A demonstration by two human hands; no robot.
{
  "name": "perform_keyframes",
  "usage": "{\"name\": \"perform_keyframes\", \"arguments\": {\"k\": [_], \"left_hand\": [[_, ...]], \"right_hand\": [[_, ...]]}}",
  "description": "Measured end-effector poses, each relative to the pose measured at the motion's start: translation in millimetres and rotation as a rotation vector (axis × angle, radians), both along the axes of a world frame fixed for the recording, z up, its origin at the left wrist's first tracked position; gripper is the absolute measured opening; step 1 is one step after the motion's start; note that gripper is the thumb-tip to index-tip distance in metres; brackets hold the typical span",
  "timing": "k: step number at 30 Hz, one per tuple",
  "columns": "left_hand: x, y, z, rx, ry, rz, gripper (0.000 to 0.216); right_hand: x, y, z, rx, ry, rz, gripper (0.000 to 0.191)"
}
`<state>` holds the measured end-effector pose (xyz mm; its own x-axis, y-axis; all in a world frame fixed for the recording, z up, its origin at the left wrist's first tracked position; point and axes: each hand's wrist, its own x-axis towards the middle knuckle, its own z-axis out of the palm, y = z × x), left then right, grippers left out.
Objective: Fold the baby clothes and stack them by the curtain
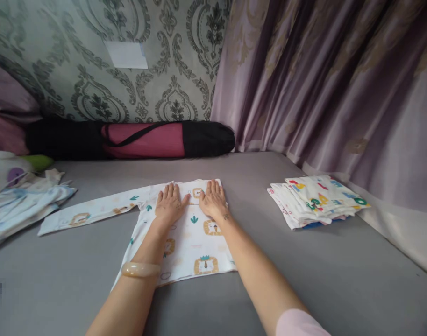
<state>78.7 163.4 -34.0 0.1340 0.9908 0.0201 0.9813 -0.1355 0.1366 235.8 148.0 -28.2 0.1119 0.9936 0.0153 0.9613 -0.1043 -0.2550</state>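
Note:
A white long-sleeved baby shirt (pixel 181 252) with lion and leaf prints lies flat on the grey bed surface (pixel 269 289). One sleeve (pixel 97 212) stretches out to the left; the other does not show extended on the right side. My left hand (pixel 170 203) rests flat on the upper left of the shirt, fingers straight and pointing away from me. On the upper right, my right hand (pixel 212 200) presses flat with its fingers stretched out. Both palms touch the cloth and grip nothing. A pale bangle (pixel 140 269) circles my left wrist.
To the right sits a stack of folded printed clothes (pixel 318 200). Loose garments (pixel 27 205) and a plush toy (pixel 5 170) lie at the left. A long black and pink bag (pixel 146 140) runs along the wall. Purple curtains (pixel 304 84) hang on the right.

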Motion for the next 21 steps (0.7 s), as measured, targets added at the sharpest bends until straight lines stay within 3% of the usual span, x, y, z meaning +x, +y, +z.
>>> {"name": "perform_keyframes", "arguments": {"k": [8, 13, 17, 21], "left_hand": [[-4, 2, -2.9, -0.012, -0.016, 0.05, 0.083], [-9, 10, 11.8, -0.157, -0.034, 0.004, 0.08], [-24, 7, 36.0, -0.167, -0.01, -0.037, 0.076], [-48, -16, 48.5, -0.171, -0.004, -0.089, 0.071]], "right_hand": [[16, 2, -0.2, -0.063, -0.002, -0.09, 0.068], [18, 5, 15.2, -0.179, 0.007, -0.078, 0.071], [23, 6, 27.2, -0.086, -0.058, 0.109, 0.068], [25, 5, 14.1, -0.028, -0.085, 0.223, 0.068]]}}
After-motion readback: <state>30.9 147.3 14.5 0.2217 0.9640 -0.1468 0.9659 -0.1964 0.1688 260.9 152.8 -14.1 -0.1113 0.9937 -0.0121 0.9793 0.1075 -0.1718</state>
